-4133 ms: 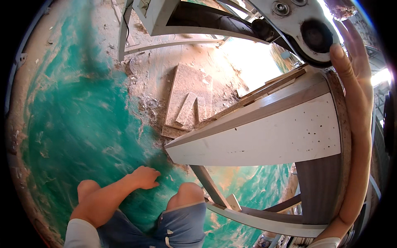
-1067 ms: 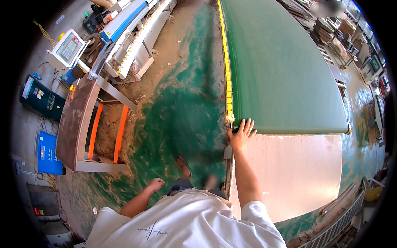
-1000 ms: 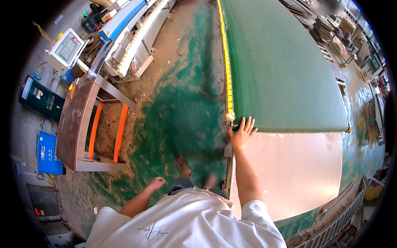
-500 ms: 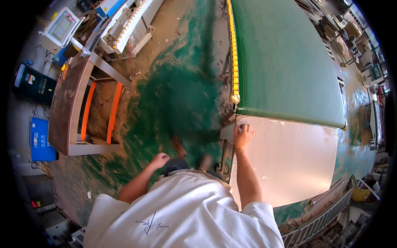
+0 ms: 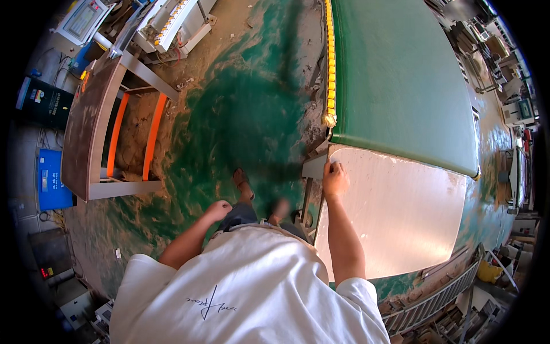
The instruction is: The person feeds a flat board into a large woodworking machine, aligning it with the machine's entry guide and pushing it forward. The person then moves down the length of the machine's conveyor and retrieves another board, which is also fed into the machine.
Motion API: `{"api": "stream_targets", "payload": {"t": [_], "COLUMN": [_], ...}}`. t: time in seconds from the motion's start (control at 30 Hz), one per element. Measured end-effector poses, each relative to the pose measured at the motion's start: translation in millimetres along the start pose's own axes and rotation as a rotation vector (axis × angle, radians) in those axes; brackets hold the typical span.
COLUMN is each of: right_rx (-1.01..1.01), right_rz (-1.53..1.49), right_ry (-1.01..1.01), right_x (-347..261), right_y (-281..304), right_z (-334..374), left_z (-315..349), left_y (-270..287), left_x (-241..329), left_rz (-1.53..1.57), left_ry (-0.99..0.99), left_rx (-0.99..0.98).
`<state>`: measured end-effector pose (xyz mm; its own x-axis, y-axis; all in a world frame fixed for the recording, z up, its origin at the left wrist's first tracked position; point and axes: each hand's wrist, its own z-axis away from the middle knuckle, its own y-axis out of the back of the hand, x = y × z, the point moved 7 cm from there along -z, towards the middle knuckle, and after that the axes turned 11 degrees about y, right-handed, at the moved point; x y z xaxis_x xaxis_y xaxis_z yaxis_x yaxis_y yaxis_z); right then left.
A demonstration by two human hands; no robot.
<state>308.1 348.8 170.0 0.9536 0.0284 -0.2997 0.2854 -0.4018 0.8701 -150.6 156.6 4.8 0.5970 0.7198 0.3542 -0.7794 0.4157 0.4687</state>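
Note:
My right hand (image 5: 336, 179) rests on the pale flat-topped table (image 5: 395, 212), near its far left corner. Its fingers are curled inward, and whatever they may hold is hidden beneath them. My left hand (image 5: 218, 210) hangs beside my thigh, away from any surface, with its fingers bent into a loose fist and nothing visible in it. Just beyond the pale table lies the wide green conveyor belt (image 5: 401, 86). A row of yellow rollers (image 5: 330, 74) runs along the belt's left edge.
On the left stands a brown-topped workbench (image 5: 91, 126) with orange bars (image 5: 152, 137) below. Behind it are a control panel (image 5: 83, 20) and a blue box (image 5: 50, 179). A ladder-like metal rack (image 5: 432, 298) lies at lower right. Dust streaks the green floor (image 5: 246, 114).
My view and body have shifted slightly forward. My right hand stays near the table's far left corner, its fingers curled more tightly. My left hand still hangs at my side.

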Motion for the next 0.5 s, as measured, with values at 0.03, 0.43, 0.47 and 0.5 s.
{"api": "stream_targets", "payload": {"t": [0.03,0.43,0.47,0.5], "right_rx": [0.002,0.059,0.065,0.070], "right_rz": [0.003,0.028,0.022,0.016], "right_ry": [0.003,0.045,0.043,0.041], "right_x": [1.4,1.4,1.7,1.7], "right_y": [-1.0,0.8,0.5,-0.5], "right_z": [0.4,2.5,3.0,3.7], "left_z": [1.0,4.5,5.6,7.0], "left_y": [-4.0,-10.3,-9.5,-9.5], "left_x": [6.6,-0.1,-2.0,-3.1], "left_rz": [0.011,0.040,0.030,0.019], "left_ry": [-0.004,-0.019,-0.012,-0.019], "left_rx": [-0.022,-0.004,0.006,0.008]}}
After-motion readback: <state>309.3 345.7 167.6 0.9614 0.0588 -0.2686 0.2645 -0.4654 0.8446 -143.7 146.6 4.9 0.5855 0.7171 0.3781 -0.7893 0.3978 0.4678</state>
